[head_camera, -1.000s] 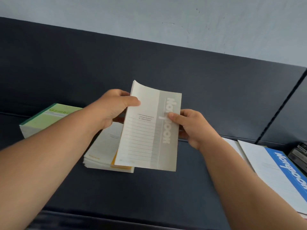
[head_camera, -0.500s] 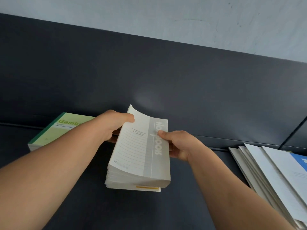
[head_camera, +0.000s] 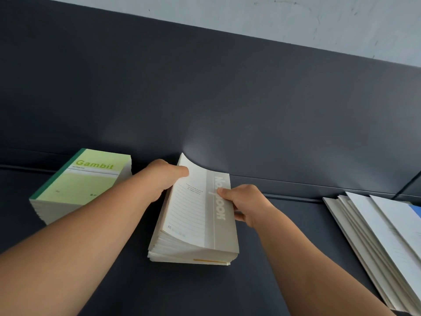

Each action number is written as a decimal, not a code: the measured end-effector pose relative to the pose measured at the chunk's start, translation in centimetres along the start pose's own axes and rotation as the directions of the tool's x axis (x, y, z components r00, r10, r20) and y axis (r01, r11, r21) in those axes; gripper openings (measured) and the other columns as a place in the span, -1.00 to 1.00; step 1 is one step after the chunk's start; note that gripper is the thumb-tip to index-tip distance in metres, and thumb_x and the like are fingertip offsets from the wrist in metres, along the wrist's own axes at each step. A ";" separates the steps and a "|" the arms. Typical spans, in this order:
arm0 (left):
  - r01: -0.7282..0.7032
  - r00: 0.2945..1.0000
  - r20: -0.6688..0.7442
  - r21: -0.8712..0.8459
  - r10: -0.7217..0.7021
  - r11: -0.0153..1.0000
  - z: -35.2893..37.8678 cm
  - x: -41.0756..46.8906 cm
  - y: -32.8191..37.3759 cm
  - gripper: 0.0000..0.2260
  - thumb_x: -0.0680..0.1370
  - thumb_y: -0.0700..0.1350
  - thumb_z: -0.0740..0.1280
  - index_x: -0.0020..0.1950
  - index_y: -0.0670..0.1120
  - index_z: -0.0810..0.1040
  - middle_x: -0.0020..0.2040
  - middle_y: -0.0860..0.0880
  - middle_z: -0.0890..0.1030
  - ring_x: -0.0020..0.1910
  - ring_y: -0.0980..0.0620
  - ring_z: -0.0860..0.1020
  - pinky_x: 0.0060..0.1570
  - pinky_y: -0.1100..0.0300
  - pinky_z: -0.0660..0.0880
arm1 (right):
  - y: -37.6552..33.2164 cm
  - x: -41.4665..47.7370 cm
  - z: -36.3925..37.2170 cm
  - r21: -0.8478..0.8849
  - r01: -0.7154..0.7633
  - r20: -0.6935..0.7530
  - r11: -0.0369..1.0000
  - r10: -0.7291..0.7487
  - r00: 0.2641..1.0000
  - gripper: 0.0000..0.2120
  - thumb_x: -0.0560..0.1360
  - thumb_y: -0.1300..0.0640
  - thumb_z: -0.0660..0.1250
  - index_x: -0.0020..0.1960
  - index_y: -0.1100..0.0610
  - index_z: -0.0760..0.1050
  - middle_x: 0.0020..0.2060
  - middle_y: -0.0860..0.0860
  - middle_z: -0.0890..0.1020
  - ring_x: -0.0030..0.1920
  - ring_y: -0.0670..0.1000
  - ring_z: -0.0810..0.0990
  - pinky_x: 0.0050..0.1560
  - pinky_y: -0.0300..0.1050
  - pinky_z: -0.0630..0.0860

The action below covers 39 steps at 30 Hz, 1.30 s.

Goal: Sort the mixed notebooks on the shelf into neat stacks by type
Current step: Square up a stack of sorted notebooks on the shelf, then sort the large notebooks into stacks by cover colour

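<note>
A grey-and-white notebook (head_camera: 200,210) lies on top of a stack of like notebooks (head_camera: 191,253) in the middle of the dark shelf (head_camera: 284,236). My left hand (head_camera: 159,179) grips its far left corner, which curls upward. My right hand (head_camera: 241,202) pinches its right edge, thumb on the grey band. One yellow-edged notebook shows near the bottom of that stack. A stack of green Gambit notebooks (head_camera: 79,185) stands to the left.
A fanned pile of larger white notebooks (head_camera: 382,242), one with a blue band, lies at the right. The shelf's dark back panel (head_camera: 205,99) rises close behind the stacks, with a pale wall above it.
Both hands have brought the grey notebook down from the air onto the middle stack. The stack's edges now line up more squarely, and the view has tilted upward.
</note>
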State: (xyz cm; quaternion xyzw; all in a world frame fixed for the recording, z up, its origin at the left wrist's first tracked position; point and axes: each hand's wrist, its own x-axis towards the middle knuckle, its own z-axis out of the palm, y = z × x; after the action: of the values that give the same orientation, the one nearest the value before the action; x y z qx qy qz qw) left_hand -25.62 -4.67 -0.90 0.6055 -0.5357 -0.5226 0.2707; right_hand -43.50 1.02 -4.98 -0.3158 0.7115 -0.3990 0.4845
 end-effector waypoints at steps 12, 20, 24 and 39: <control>0.020 0.999 0.036 -0.007 -0.019 1.000 0.0 0.3 -0.1 -0.37 0.50 0.12 0.39 0.46 -0.14 0.30 0.44 -0.09 0.38 0.40 -0.12 0.34 0.35 -0.05 0.32 | 0.4 -0.8 0.1 -0.037 -0.025 -0.030 0.999 0.024 0.999 -0.66 0.55 -0.13 0.28 0.05 0.15 0.57 -0.03 0.06 0.69 -0.03 0.05 0.67 -0.14 -0.08 0.62; -0.128 0.990 -0.033 0.179 0.136 0.975 -0.1 -0.8 -0.2 -0.34 0.53 0.10 0.34 0.53 -0.12 0.18 0.50 -0.07 0.27 0.45 -0.09 0.27 0.27 0.06 0.26 | 0.4 -2.0 -0.1 -0.144 0.028 -0.045 0.989 -0.035 0.998 -0.47 0.50 -0.23 0.20 0.04 0.26 0.48 -0.05 0.23 0.63 -0.08 0.22 0.64 0.00 0.10 0.63; -0.278 0.916 -0.087 0.566 0.392 0.776 0.2 -1.8 0.0 -0.35 0.49 0.19 0.30 0.48 -0.08 0.23 0.45 -0.06 0.31 0.42 -0.12 0.29 0.28 -0.01 0.30 | 0.7 -2.9 -0.4 -0.365 0.145 -0.123 0.920 -0.202 0.972 -0.75 0.56 -0.20 0.15 -0.15 -0.06 0.25 -0.31 -0.14 0.29 -0.36 -0.09 0.28 -0.39 -0.18 0.25; -0.513 0.672 0.215 0.826 0.709 0.235 1.2 -5.0 0.9 -0.23 0.51 0.28 0.23 0.58 0.03 -0.03 0.59 -0.07 -0.01 0.55 -0.05 -0.05 0.46 -0.01 -0.05 | 0.5 -7.6 -3.4 -0.826 0.290 -0.118 0.484 -0.650 0.750 -0.41 0.58 -0.08 0.25 0.53 0.05 0.18 0.53 0.02 0.21 0.53 0.06 0.12 0.50 0.01 0.08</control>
State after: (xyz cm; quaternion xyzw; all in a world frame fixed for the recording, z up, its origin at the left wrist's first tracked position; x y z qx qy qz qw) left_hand -26.48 0.00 1.21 0.4449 -0.8769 0.0173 0.1809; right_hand -44.22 8.53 -1.34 -0.5838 0.7768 -0.2361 0.0069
